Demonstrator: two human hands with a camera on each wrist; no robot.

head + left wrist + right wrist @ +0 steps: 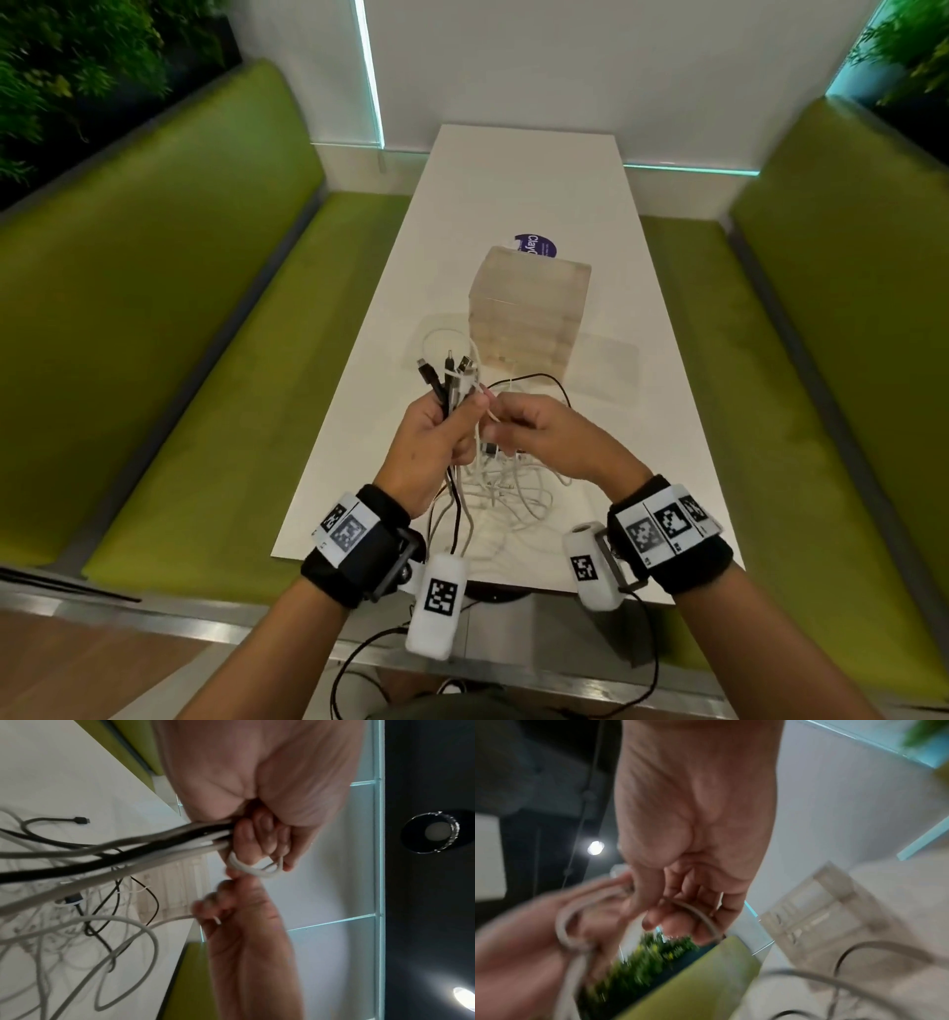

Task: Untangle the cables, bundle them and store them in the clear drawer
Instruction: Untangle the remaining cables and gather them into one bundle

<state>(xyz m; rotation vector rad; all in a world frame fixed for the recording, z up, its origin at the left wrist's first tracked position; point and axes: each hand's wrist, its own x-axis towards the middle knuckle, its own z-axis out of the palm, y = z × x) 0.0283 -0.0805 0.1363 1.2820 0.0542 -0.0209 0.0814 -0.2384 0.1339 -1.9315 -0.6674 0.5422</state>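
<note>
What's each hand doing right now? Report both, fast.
Left hand: grips a bunch of cables.
Right hand: pinches a thin white cable.

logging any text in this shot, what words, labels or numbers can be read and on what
"Clay": start of a word on the purple round sticker on the white table; the clear drawer unit hides the rest.
Smaller print on that sticker: too small to read.
Square black-and-white markers on the wristbands: patterns, no words.
</note>
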